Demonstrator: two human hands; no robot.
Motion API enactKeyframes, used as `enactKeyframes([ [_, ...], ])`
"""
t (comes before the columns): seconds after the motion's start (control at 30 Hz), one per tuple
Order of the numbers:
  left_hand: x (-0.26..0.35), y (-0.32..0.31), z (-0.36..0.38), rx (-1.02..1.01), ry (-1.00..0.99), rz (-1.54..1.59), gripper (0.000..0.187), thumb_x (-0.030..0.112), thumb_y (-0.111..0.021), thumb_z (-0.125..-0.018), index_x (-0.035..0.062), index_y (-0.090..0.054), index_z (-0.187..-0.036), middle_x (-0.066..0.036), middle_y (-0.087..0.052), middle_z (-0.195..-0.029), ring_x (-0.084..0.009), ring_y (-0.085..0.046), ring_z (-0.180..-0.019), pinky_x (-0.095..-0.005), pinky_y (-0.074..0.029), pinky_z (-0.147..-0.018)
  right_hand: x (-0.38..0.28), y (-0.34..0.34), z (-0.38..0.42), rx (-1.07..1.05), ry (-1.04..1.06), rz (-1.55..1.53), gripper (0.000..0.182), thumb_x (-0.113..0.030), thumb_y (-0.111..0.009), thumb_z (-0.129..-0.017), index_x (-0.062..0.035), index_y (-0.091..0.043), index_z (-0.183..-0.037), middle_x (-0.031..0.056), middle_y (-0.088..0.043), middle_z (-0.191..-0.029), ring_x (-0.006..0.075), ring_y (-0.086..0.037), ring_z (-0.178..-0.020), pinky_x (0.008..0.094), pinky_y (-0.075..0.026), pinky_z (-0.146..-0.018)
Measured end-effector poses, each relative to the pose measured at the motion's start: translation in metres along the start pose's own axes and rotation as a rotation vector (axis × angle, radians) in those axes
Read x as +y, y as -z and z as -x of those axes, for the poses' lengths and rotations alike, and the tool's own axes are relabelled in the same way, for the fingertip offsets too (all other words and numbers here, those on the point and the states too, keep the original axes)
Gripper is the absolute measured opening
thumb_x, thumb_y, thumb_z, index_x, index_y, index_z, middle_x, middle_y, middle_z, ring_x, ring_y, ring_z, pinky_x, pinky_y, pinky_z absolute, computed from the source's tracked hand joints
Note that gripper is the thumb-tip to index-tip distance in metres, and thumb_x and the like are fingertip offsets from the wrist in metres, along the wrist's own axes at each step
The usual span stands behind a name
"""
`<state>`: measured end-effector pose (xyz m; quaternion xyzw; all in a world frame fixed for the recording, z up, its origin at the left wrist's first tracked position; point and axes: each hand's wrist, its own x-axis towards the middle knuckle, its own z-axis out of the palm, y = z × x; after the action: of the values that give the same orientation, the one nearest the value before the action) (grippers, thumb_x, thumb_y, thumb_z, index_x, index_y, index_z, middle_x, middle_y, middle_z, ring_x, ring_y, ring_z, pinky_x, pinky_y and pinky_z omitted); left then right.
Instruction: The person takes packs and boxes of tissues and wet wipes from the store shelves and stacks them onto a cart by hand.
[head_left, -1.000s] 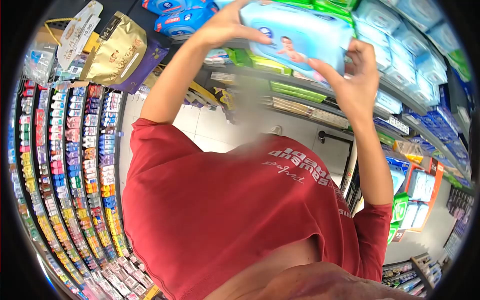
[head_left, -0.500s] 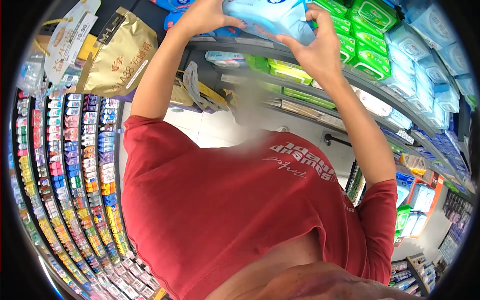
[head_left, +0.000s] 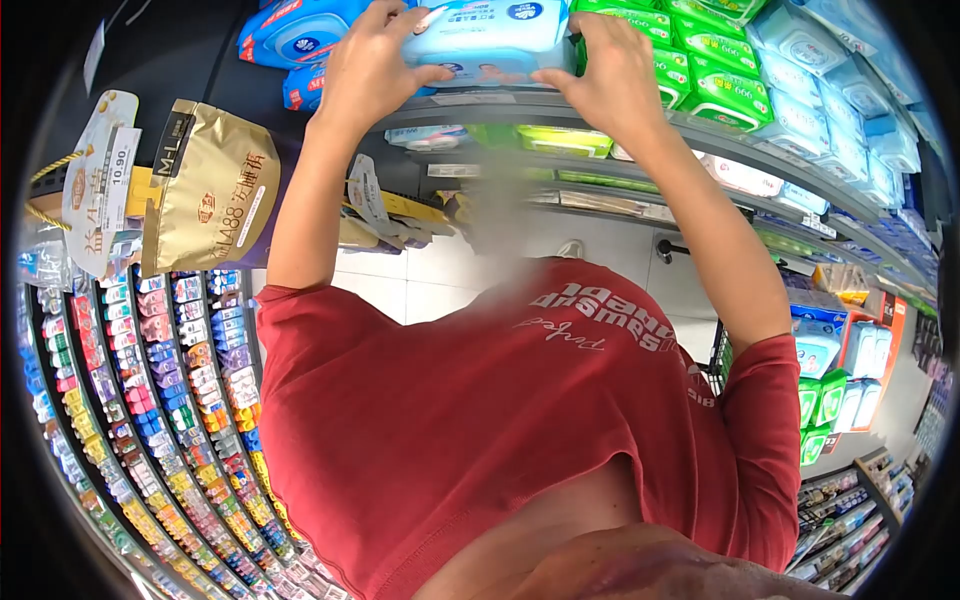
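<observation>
A light blue pack of wet wipes [head_left: 492,38] lies at the front of the upper shelf, between my two hands. My left hand [head_left: 378,68] grips its left end, with the thumb along the front side and the fingers over the top. At the opposite end, my right hand [head_left: 612,75] holds it with the thumb low on the front and the fingers behind the corner. Darker blue packs [head_left: 303,42] sit left of my left hand. Green packs [head_left: 728,90] are stacked just right of my right hand.
A grey shelf edge [head_left: 470,98] runs below the pack. Gold pouches [head_left: 215,185] hang at the left, above rows of small packaged goods [head_left: 160,400]. Pale blue packs [head_left: 800,120] fill the shelf at the right. Another display of packs [head_left: 835,370] stands lower right.
The wipes pack has come down from a tilted, raised position to lie level at the shelf front, with both hands still on it. The view has shifted slightly.
</observation>
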<state>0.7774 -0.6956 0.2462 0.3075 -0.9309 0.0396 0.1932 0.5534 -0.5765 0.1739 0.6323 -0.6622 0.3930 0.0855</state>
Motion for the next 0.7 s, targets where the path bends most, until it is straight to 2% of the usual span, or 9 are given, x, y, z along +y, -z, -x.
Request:
enactKeyframes([
  [0.07,0.001,-0.009,0.002,-0.007,0.008,-0.042,0.064,0.023,-0.089,-0.065,0.0085,-0.066,-0.124,-0.012,-0.062,-0.126,-0.033,-0.063,-0.105,-0.0404,-0.052,-0.09,0.009,-0.004,0.004,-0.009,0.041,0.091,0.055,-0.031,-0.084,-0.07,0.0012,-0.062,-0.108,0.0181,-0.064,-0.111,0.0321,-0.058,-0.111,0.0486,-0.04,-0.103],
  [0.13,-0.004,-0.025,0.006,0.073,-0.168,-0.078,0.061,0.023,-0.088,-0.066,0.0039,-0.067,-0.119,-0.012,-0.063,-0.124,-0.0332,-0.061,-0.108,-0.0408,-0.051,-0.091,0.011,-0.006,0.007,-0.021,0.086,0.18,0.053,-0.031,-0.084,-0.07,0.0006,-0.063,-0.107,0.0168,-0.064,-0.112,0.0312,-0.056,-0.115,0.0509,-0.038,-0.105],
  [0.33,0.002,-0.031,0.01,0.076,-0.138,-0.01,0.059,0.02,-0.087,-0.067,0.001,-0.065,-0.118,-0.016,-0.063,-0.12,-0.0361,-0.059,-0.109,-0.0432,-0.047,-0.096,0.01,-0.004,0.018,0.073,0.143,0.264,0.049,-0.033,-0.08,-0.075,-0.0001,-0.063,-0.107,0.0185,-0.06,-0.12,0.0336,-0.052,-0.121,0.0537,-0.035,-0.109],
  [0.4,0.01,-0.025,0.017,0.076,-0.113,-0.021,0.057,0.019,-0.086,-0.07,0.0014,-0.064,-0.12,-0.019,-0.062,-0.123,-0.0379,-0.058,-0.113,-0.0441,-0.045,-0.099,0.006,0.004,0.022,0.084,0.124,0.219,0.059,-0.031,-0.082,-0.073,0.0003,-0.063,-0.119,0.0191,-0.057,-0.128,0.0369,-0.049,-0.126,0.0516,-0.035,-0.11],
  [0.47,0.032,-0.021,0.013,0.104,-0.09,-0.005,0.054,0.018,-0.084,-0.075,0.0019,-0.064,-0.123,-0.022,-0.061,-0.128,-0.0403,-0.056,-0.119,-0.0457,-0.042,-0.104,0.004,0.008,0.032,0.047,0.092,0.139,0.056,-0.031,-0.08,-0.073,0.0004,-0.063,-0.116,0.0208,-0.057,-0.126,0.0395,-0.049,-0.124,0.0518,-0.038,-0.107],
  [0.5,0.04,-0.018,0.015,0.118,-0.098,0.024,0.054,0.018,-0.083,-0.076,0.002,-0.063,-0.123,-0.023,-0.06,-0.129,-0.0411,-0.055,-0.121,-0.0465,-0.041,-0.105,0.004,0.014,0.037,0.033,0.149,0.148,0.05,-0.03,-0.077,-0.073,-0.0002,-0.064,-0.111,0.0223,-0.058,-0.121,0.0408,-0.051,-0.12,0.0522,-0.041,-0.104],
  [0.53,0.048,-0.022,0.014,0.194,-0.155,0.098,0.052,0.018,-0.082,-0.078,0.0019,-0.063,-0.124,-0.023,-0.06,-0.131,-0.0394,-0.054,-0.123,-0.0458,-0.041,-0.105,0.003,0.023,0.047,0.142,0.194,0.103,0.04,-0.028,-0.076,-0.073,-0.0014,-0.067,-0.102,0.0214,-0.06,-0.114,0.0396,-0.053,-0.117,0.0526,-0.042,-0.102],
  [0.57,0.067,-0.019,0.011,0.223,-0.147,0.205,0.047,0.014,-0.08,-0.081,0.0012,-0.064,-0.123,-0.022,-0.06,-0.131,-0.0367,-0.056,-0.123,-0.0439,-0.041,-0.105,0.0,0.031,0.054,0.148,0.16,0.197,0.033,-0.027,-0.075,-0.073,-0.0018,-0.069,-0.094,0.0194,-0.061,-0.108,0.0374,-0.055,-0.116,0.0527,-0.041,-0.104],
  [0.7,0.144,-0.041,-0.002,0.293,-0.27,0.503,0.037,0.003,-0.074,-0.084,-0.0004,-0.065,-0.12,-0.021,-0.06,-0.13,-0.0329,-0.057,-0.119,-0.0425,-0.045,-0.102,0.006,0.065,0.102,0.232,0.007,0.104,0.028,-0.026,-0.076,-0.073,-0.0038,-0.07,-0.09,0.0158,-0.063,-0.103,0.034,-0.055,-0.117,0.0527,-0.041,-0.103],
])
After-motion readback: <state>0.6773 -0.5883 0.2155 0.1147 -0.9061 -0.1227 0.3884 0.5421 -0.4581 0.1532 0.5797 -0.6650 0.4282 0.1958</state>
